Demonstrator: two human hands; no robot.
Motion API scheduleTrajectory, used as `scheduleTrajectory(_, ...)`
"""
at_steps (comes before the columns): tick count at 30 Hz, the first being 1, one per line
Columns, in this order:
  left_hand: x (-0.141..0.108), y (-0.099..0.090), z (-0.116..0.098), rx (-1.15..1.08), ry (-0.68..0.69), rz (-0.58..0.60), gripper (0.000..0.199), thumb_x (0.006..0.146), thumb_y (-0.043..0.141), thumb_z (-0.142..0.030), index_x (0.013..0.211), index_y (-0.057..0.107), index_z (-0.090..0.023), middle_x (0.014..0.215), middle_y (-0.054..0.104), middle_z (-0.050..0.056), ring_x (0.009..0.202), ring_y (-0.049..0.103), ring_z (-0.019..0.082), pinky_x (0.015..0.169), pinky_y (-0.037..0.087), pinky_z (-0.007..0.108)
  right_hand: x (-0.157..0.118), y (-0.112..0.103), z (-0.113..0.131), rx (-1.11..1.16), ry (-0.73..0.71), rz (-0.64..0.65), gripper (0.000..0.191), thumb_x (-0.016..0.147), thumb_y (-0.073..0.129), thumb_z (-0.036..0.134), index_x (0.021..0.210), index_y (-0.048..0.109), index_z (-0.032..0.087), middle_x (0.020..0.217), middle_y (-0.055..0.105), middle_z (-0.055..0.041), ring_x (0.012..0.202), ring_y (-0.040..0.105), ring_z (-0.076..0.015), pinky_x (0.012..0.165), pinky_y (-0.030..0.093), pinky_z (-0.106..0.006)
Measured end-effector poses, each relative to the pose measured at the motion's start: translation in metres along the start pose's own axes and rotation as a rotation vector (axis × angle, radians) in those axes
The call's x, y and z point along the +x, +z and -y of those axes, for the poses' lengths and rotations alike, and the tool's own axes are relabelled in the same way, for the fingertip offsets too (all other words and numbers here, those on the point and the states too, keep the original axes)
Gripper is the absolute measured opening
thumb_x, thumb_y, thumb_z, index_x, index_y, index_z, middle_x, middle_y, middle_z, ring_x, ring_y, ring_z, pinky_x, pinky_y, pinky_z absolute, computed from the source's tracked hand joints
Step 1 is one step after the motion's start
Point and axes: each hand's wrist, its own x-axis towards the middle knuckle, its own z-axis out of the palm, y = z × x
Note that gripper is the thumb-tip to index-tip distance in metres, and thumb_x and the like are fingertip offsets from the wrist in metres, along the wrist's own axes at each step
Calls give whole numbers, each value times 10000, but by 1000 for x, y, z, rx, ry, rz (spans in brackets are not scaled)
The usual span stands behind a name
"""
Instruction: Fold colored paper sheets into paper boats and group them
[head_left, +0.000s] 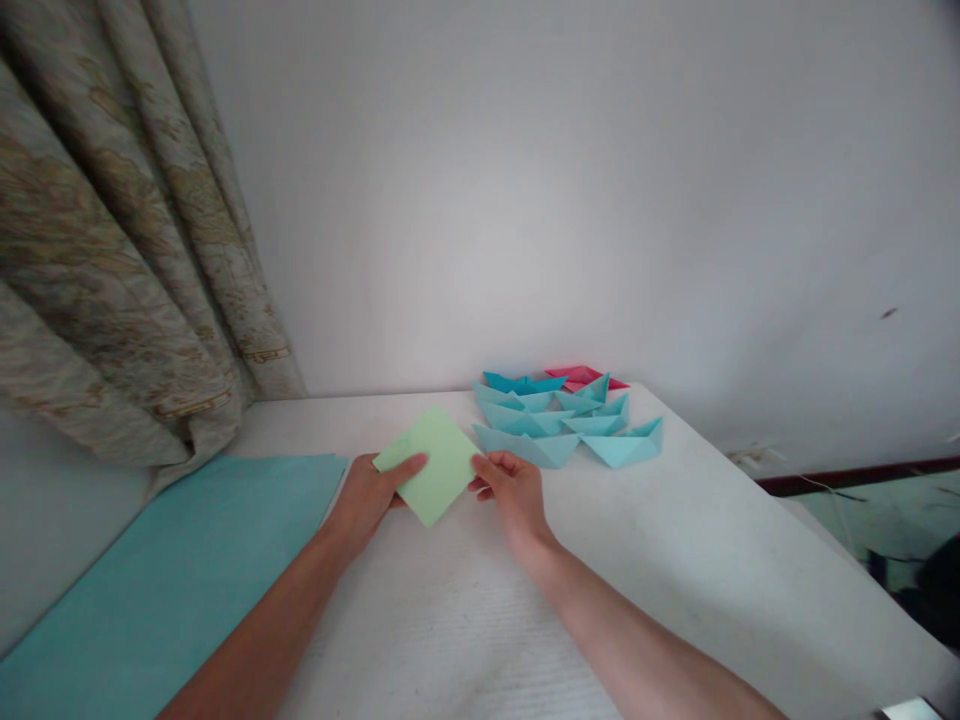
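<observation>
A light green folded paper [437,468], diamond-shaped as I see it, is held up between my two hands above the white table. My left hand [373,490] grips its left corner, thumb on the near face and the other fingers behind it. At the right corner, my right hand [512,487] pinches the paper between thumb and fingertips. Just beyond and to the right stand several folded paper boats in light blue [536,445], with a darker blue boat [523,383] and a red boat [581,377] at the back.
Large teal sheets [180,560] lie on the table's left side. A patterned curtain [127,220] hangs at the left, reaching down to the table. The white table [465,620] meets the wall [525,200] at the back, and its right edge slopes away towards the floor.
</observation>
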Motion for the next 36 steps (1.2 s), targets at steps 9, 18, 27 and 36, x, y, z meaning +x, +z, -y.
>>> scheduleTrajectory(9, -5, -4, -5, 185, -37, 246, 386, 684, 708, -421, 920, 727, -116, 853, 741, 102, 755, 678, 217, 624, 532, 276, 5, -4, 0, 59, -74, -121, 263, 618, 722, 410, 635, 655, 156, 589, 610, -14, 508, 493, -118, 462, 368, -234)
scheduleTrajectory(18, -10, 5, -4, 306, -27, 269, 328, 642, 716, -418, 724, 743, -102, 625, 698, 61, 537, 593, 168, 528, 441, 257, -2, 2, -5, 111, 92, 127, 323, 523, 811, 383, 746, 736, 161, 754, 716, -73, 644, 627, -216, 596, 490, -325)
scheduleTrajectory(27, -9, 3, -1, 327, -2, 260, 324, 634, 717, -430, 630, 717, -107, 529, 642, 25, 450, 511, 134, 463, 340, 231, -4, 5, -10, 59, 125, 182, 276, 495, 824, 309, 720, 736, 175, 768, 721, -72, 641, 639, -220, 597, 507, -334)
scheduleTrajectory(36, -9, 2, -3, 295, -39, 267, 338, 626, 717, -423, 691, 736, -92, 581, 676, 51, 484, 546, 157, 494, 373, 247, 0, -1, -2, 61, 38, 34, 264, 596, 762, 410, 644, 711, 155, 628, 664, -46, 537, 552, -164, 520, 425, -286)
